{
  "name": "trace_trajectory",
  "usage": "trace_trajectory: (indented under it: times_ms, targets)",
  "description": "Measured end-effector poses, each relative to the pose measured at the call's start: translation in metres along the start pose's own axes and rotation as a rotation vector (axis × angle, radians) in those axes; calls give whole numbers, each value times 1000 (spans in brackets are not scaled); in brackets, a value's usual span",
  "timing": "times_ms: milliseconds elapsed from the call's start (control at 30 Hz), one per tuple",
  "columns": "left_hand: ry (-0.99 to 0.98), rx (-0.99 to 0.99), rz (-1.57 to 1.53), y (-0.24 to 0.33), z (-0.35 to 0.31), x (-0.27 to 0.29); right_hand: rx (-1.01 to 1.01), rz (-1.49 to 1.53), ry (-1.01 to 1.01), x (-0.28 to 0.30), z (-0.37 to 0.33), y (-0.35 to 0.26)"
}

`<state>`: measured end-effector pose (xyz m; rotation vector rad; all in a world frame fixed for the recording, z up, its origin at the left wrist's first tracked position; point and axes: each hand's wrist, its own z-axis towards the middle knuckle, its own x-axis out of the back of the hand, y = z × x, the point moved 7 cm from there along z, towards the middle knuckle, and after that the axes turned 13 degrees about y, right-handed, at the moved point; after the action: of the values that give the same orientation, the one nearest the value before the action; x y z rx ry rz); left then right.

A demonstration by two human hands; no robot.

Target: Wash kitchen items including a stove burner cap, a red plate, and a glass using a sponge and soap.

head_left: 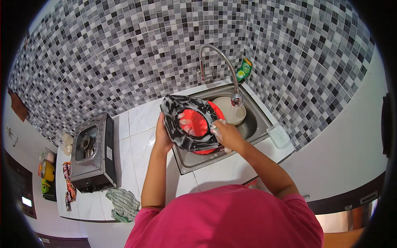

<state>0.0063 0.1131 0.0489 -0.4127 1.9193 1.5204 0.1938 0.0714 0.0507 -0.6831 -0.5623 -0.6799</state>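
Red-and-black pan [191, 123], tilted on edge above the steel sink [256, 124], red inside facing up, black outside streaked with white suds. Left hand [162, 134] clamped on its left rim, fingers curled round the edge. Right hand [225, 133] pressed to its right rim, soapy, closed on what seems a small sponge, though too lathered to tell for sure. Just beyond the right hand, water running from the flexible tap [237, 98] onto a pale plate [235, 111] lying in the basin. By the look of it, mid-scrub: lather on, no rinse yet, plate waiting. Further right, a clear soap dish [279, 136] on the worktop [136, 124]; green bottle [244, 69] behind the tap. Well left of the left hand, a gas stove [92, 153] and a checked cloth [124, 203].
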Motion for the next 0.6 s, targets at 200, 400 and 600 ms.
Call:
trace_trajectory:
  times_ms: [200, 400, 600]
  targets:
    - [-26, -100, 188, -68, -15, -15, -245, 36, 187, -6, 6, 11]
    - [359, -232, 303, -80, -11, -9, -244, -1, 174, -12, 3, -8]
    - [419, -264, 85, -73, -14, -6, -195, -23, 184, -8, -8, -22]
